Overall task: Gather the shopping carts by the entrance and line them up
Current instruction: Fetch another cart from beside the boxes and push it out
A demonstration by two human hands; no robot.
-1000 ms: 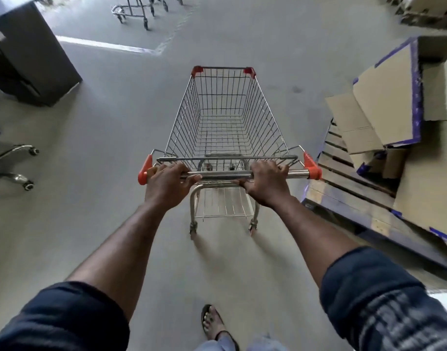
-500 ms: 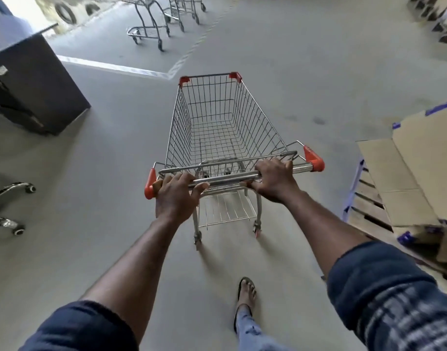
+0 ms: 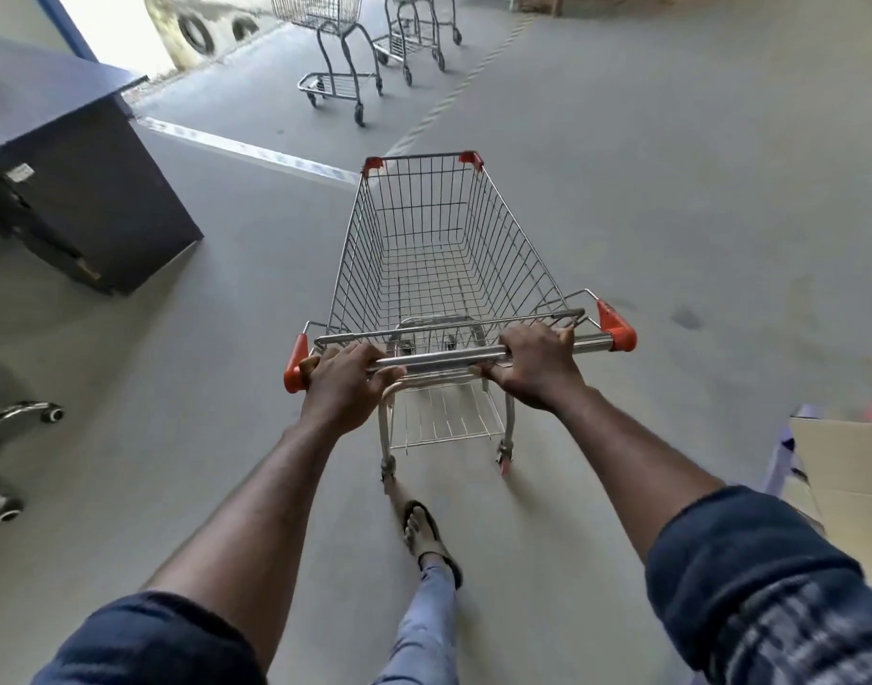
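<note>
Where the grey floor (image 3: 671,200) meets daylight, two carts (image 3: 346,86) stand.

shopping carts (image 3: 518,249) (image 3: 320,7) (image 3: 414,42): 3 | hands (image 3: 347,388) (image 3: 535,370): 2 | cabinet (image 3: 93,200): 1 | cardboard box (image 3: 849,467): 1

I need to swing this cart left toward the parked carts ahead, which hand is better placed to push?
Probably the right hand. It grips the handle on the side away from the parked carts, so pushing there turns the cart left; the left hand at the bar's end can pivot.
</note>
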